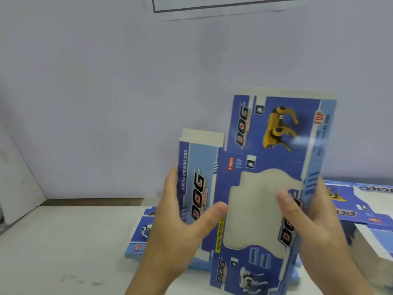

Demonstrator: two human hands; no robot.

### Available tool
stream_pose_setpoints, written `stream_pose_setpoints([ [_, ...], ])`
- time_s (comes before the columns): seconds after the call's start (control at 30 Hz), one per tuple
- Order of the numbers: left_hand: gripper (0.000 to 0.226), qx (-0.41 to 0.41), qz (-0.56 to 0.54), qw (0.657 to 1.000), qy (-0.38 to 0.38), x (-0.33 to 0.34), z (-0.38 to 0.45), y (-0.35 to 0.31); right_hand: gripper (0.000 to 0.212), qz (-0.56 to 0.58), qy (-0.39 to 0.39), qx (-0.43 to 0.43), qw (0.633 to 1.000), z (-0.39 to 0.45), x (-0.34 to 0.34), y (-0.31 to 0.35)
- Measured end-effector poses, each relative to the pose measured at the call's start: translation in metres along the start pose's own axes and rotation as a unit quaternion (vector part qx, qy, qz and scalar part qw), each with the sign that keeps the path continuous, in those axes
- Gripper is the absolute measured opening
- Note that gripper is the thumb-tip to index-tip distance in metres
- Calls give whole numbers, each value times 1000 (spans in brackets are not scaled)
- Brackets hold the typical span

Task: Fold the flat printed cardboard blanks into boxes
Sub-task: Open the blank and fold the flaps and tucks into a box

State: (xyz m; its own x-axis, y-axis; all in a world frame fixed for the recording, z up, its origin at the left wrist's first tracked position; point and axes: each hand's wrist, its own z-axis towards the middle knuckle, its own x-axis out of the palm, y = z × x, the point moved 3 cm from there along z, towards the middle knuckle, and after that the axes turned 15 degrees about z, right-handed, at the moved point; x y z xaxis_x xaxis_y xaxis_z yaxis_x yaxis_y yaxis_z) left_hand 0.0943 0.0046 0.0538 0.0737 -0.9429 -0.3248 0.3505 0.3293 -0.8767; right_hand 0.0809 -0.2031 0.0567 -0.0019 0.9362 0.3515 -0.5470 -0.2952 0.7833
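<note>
A flat blue printed cardboard blank (265,167), reading "DOG", "FUNNY MOVING DOG" and "TOP", with a window cutout, stands raised above the white table (63,241), left hand (180,226) and right hand (314,220) gripping its side edges.

Held upright between left hand (180,226) and right hand (314,220): cardboard blank (265,158), above table (63,241), stacked blanks (365,201) at right.
</note>
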Motion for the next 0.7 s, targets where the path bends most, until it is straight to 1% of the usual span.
stream_pose_setpoints([
  [0.07,109,-17,20,1000,8,5,-1,2,49,-3,15,-4,1000,-1,5,1],
  [0.1,116,-24,24,999,3,4,-1,1,54,-10,17,-9,1000,-2,6,0],
  [0.13,120,-19,26,999,-2,3,-2,1,56,-12,15,-12,1000,-2,7,0],
  [0.17,119,-11,28,1000,0,4,-3,-2,57,-4,14,-12,1000,-3,10,-1],
  [0.27,89,35,14,997,60,23,-9,-13,72,18,49,-12,999,-7,21,-10],
  [0.3,78,46,7,997,54,28,-10,-15,75,23,62,-11,998,-8,23,-14],
  [0.33,68,51,-1,998,30,31,-10,-16,76,38,68,-1,997,-9,24,-16],
  [0.37,63,52,-3,999,-3,30,-10,-17,78,64,67,22,995,-9,23,-17],
  [0.4,64,52,1,998,-33,27,-9,-16,79,85,72,45,993,-9,24,-17],
  [0.43,66,49,2,997,-56,24,-7,-16,75,88,74,55,992,-9,25,-16],
  [0.47,70,43,0,996,-78,21,-6,-15,66,64,69,48,994,-8,27,-14],
  [0.5,74,35,-2,994,-103,19,-5,-16,58,23,48,26,998,-8,30,-12],
  [0.57,75,19,2,986,-167,15,-4,-15,55,-80,-32,-41,995,-7,31,-9],
  [0.63,70,5,2,973,-232,11,-5,-13,45,-181,-100,-118,971,-9,32,-3],
  [0.67,68,-1,8,967,-256,9,-6,-12,37,-211,-102,-141,962,-10,34,0],
  [0.7,68,0,20,963,-269,8,-7,-11,34,-231,-84,-146,958,-11,39,0],
])
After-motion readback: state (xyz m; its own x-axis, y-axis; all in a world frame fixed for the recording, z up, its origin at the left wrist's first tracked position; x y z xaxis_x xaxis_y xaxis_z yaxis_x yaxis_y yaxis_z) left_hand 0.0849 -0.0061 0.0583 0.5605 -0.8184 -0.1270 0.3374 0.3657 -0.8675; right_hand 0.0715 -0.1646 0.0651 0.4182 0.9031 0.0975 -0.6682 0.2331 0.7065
